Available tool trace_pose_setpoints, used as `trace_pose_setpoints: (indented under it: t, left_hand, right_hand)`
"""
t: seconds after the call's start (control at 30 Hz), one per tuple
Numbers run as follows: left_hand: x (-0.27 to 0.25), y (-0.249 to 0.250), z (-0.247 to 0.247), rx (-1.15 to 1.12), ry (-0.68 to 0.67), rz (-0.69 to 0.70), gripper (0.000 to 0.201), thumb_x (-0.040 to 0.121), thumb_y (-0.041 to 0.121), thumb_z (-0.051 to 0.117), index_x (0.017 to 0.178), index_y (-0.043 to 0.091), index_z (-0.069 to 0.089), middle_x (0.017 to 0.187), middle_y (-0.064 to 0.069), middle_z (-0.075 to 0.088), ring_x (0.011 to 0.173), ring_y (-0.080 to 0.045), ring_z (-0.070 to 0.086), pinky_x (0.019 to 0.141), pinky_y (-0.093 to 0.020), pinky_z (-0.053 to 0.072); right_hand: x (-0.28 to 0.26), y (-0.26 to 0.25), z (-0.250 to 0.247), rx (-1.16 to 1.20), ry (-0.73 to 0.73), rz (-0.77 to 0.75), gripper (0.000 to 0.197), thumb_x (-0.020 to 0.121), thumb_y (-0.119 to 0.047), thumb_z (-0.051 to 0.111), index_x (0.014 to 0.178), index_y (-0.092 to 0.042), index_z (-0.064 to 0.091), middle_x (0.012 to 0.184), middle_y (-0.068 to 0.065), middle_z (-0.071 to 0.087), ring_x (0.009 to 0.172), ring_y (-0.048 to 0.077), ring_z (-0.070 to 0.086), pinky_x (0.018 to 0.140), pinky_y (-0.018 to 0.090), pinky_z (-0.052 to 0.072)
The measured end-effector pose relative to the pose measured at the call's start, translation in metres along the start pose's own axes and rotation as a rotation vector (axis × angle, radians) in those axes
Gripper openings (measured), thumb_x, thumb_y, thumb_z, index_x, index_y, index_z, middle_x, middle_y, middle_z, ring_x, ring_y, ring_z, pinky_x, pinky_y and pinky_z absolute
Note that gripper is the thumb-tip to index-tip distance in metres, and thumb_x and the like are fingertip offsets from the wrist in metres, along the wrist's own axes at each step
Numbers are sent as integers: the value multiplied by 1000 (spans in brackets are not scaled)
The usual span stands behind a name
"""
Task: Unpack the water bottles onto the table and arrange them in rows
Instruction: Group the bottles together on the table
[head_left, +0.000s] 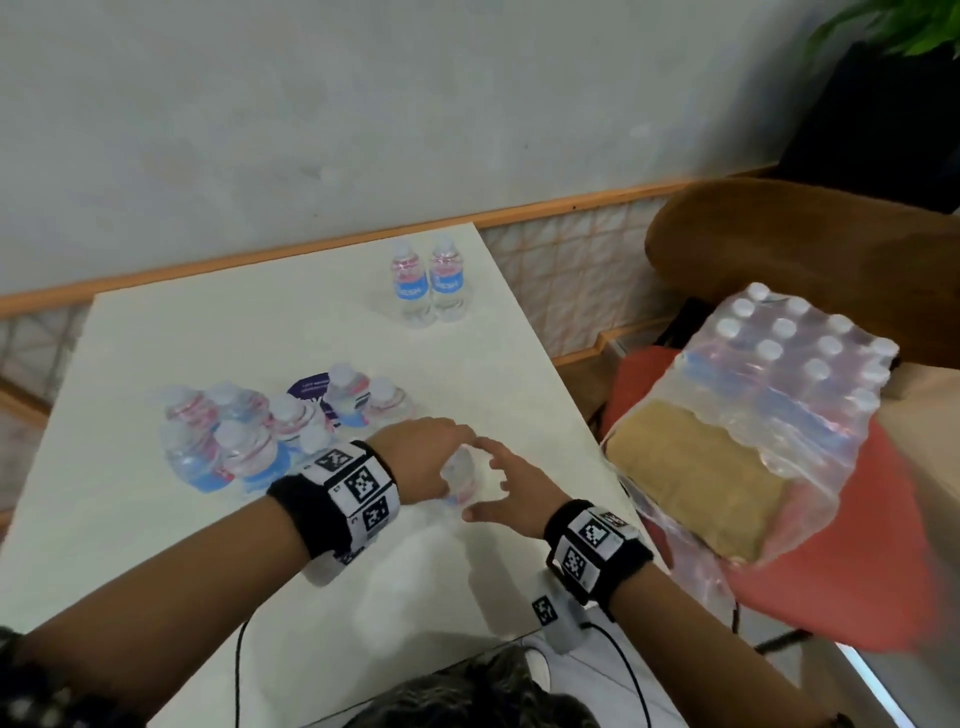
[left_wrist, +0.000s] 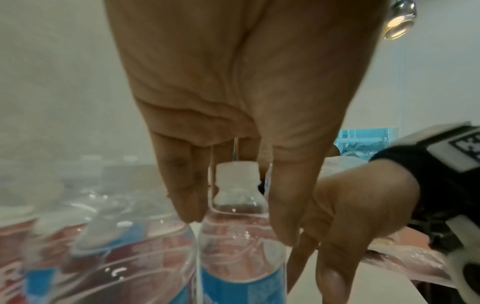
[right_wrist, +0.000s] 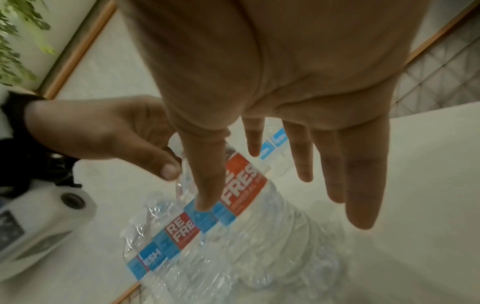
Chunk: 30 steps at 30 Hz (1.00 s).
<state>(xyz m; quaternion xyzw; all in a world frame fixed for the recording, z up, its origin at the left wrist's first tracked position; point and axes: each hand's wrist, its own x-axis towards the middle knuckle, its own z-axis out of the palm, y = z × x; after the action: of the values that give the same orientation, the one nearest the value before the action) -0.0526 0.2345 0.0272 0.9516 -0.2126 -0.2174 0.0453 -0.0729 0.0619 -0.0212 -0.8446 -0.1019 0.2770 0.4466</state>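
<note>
Clear plastic bottle (head_left: 460, 475), probably light and slippery, near the worktop's front edge: left hand (head_left: 423, 457) grips its neck, right hand (head_left: 511, 488) spread open.

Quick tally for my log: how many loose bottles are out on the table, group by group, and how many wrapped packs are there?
Far standing pair: 2
Clustered bottles: about 7, too blurred to be sure
Bottle gripped by the left hand: 1
Wrapped pack beside the table: 1
Total: about 10 loose bottles, plus 1 pack
</note>
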Motion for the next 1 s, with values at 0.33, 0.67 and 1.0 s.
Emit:
trace_pose_setpoints:
  t: [0.33,0.67,1.0]
  left_hand:
    - [-94,-96,-5,-242,701,72,50,83,49,52,122,18,60,131,-2,54,126,-16,42,105,-26,33]
    - [-118,-207,21,-417,659,-537,71,77,61,54,132,16,53,140,-18,44,131,-34,41,110,-46,32]
    - [-115,-251,25,-625,324,-452,52,75,29,71,121,41,48,143,-5,25,130,-19,34,101,-24,28]
  right_hand:
    - [21,22,46,140,176,110,77,76,-24,78,139,-30,36,122,-2,52,109,18,54,88,26,41]
    - [48,28,53,89,104,123,78,71,-32,81,136,-32,38,121,-13,53,109,12,53,93,25,39]
    - [64,21,78,231,101,121,90,50,-43,88,130,-30,49,123,-13,62,114,8,58,106,39,43]
